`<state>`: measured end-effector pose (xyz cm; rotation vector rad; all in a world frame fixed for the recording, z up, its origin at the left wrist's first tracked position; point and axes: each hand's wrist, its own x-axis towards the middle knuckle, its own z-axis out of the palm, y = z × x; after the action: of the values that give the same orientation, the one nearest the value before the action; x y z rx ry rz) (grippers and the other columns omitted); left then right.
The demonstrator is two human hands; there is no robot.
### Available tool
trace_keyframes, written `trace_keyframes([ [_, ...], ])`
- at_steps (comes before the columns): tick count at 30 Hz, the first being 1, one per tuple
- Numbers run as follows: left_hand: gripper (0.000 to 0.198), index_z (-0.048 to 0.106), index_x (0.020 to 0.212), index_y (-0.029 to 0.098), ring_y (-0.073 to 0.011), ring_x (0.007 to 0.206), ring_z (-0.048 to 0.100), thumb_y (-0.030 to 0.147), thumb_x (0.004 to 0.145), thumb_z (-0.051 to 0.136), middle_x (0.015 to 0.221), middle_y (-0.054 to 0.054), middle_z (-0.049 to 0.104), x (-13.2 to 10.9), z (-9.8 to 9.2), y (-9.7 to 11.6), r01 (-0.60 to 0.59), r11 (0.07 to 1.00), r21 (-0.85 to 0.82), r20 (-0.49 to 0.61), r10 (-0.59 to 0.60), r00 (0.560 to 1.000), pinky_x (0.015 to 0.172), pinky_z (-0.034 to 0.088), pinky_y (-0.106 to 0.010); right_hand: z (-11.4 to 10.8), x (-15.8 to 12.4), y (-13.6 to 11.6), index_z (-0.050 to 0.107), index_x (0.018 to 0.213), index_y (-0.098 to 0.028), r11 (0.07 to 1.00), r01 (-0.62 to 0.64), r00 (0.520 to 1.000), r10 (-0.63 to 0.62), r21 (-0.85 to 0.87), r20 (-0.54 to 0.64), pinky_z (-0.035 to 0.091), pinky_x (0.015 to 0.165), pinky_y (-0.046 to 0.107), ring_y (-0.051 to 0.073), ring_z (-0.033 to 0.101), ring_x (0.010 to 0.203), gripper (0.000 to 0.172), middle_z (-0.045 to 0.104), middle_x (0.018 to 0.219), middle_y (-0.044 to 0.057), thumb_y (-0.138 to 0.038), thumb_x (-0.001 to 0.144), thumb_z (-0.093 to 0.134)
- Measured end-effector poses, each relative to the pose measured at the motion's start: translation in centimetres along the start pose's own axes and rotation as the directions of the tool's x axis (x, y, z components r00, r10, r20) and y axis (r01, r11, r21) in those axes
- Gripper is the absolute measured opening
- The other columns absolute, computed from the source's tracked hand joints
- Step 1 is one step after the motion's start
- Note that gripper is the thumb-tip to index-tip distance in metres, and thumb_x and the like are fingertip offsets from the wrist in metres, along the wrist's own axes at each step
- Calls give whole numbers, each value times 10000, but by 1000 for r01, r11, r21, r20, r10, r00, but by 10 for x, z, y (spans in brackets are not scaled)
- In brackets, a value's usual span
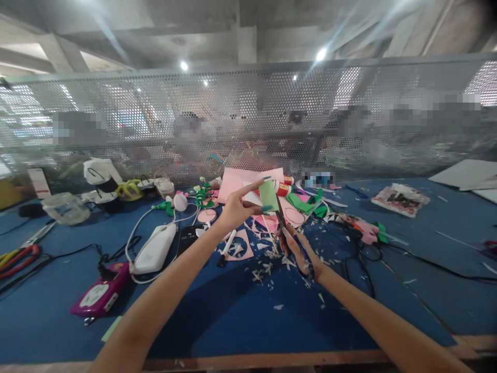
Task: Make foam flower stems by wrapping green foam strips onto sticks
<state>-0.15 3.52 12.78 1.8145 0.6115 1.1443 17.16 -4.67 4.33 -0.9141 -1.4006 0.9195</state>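
Near the middle of the frame, we see our left hand (233, 210) pinching a piece of light green paper (267, 196) between thumb and forefinger, one fingertip at its top edge and the other at its bottom. Just right of it, our right hand (298, 247) is curled round the dark handles of the scissors (280, 215), whose blades point up to the paper's right side; we cannot tell whether they bite into it.

Below the hands, pale scraps (263, 270) lie scattered over the blue table (217, 321). Left of them we find a pink square (248, 241) with a round hole, and a white pen (230, 244) lying across its left part. Behind the paper are a large pink sheet (250, 178) and red-and-white tubes (283, 188), with green strips (301, 203) to their right.

At centre left sit a dark phone (186, 239) (its screen shows digits we can only partly read), a white power bank (156, 248) and, lower, a purple device (103, 291). A clear jar (67, 208) stands farther left, and a perforated panel (248, 119) spans the back.
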Motion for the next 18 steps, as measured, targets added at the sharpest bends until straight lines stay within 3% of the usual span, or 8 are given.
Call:
trace_keyframes([
  [3,713,445,1301,254,-147,661,681,72,645,654,1116,-72,644,-1,0,-3,4,1000,17,14,-4,1000,648,607,-280,1,0,-2,522,747,-207,1000,8,1000,-8,-17,5,360,478,262,126,409,519,322,465,606,-14,-518,826,490],
  [13,682,467,1279,243,-111,667,664,86,643,657,1305,-104,500,-3,9,0,-35,999,34,-14,36,999,596,586,-230,-5,1,10,551,774,-216,995,69,998,-69,-67,7,336,503,263,126,408,529,251,466,606,-17,-461,827,531],
  [18,700,445,1300,239,-89,627,634,82,649,650,1209,-94,582,-2,9,-2,-34,998,50,18,34,999,553,552,-203,-8,0,11,570,843,-209,995,69,997,-65,-77,45,343,498,260,121,411,515,242,471,609,-18,-444,847,508],
])
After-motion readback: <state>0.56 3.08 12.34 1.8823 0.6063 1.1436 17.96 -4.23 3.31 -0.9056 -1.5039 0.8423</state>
